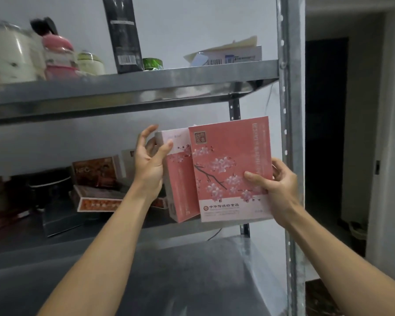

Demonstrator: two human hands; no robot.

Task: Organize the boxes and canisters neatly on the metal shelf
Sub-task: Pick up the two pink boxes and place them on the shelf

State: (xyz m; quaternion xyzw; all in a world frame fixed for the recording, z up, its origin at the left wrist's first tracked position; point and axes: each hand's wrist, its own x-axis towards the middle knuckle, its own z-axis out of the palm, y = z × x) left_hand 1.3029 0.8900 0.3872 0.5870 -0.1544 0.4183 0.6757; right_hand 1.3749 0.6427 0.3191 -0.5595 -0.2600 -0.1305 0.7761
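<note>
Two pink boxes printed with white blossoms stand upright at the right end of the metal shelf's lower level. My right hand grips the front pink box at its right edge, thumb on the face and fingers behind. The rear pink box stands just behind and to the left, half covered by the front one. My left hand holds its upper left corner, with the thumb on the front face, fingers behind and the index finger lifted.
The upper level carries a white canister, a pink bottle, a tall black box, a green tin and white-blue boxes. Brown boxes and a dark pot sit lower left. A steel post borders the right.
</note>
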